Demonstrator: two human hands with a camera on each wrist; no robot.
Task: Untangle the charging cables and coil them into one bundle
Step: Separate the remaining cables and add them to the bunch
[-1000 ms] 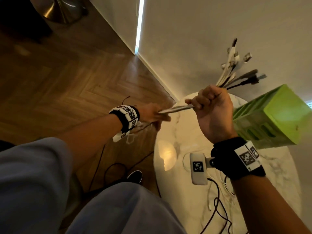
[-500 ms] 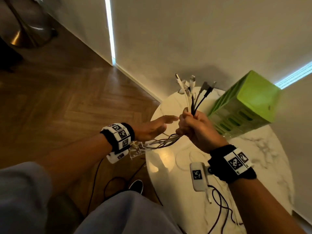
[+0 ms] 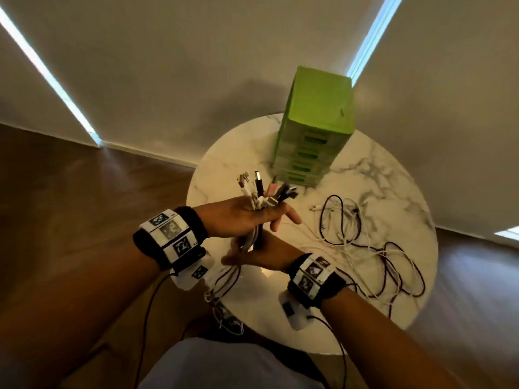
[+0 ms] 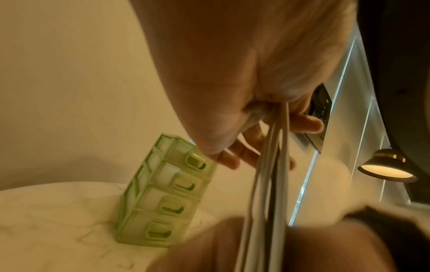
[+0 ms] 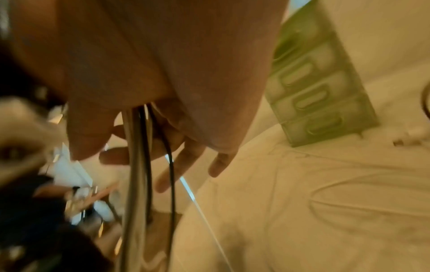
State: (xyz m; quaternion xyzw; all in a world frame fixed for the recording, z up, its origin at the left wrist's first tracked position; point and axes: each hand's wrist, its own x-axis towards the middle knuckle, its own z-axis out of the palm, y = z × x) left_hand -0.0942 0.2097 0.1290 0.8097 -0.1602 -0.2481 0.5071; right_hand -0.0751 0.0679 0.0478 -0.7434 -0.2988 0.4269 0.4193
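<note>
A bundle of white and black charging cables (image 3: pixel 259 192) stands upright over the front of the table, plug ends fanned out at the top. My left hand (image 3: pixel 244 217) grips it just below the plugs, two fingers sticking out to the right. Right under it, my right hand (image 3: pixel 258 254) holds the cords lower down. In the left wrist view the cords (image 4: pixel 274 165) run down out of my left hand (image 4: pixel 232 92). In the blurred right wrist view they (image 5: pixel 137 165) pass between thumb and fingers of my right hand (image 5: pixel 163 73), whose fingertips are spread.
A green drawer box (image 3: pixel 317 130) stands at the back of the round marble table (image 3: pixel 379 169). Loose black and white cable lengths (image 3: pixel 365 242) sprawl over its right half, and some hang off the front edge (image 3: pixel 222 290). Wood floor and walls surround it.
The plug end of the bundle has passed from my right hand to my left, which was open beside it. My right hand now sits lower on the cords. The head view swung right.
</note>
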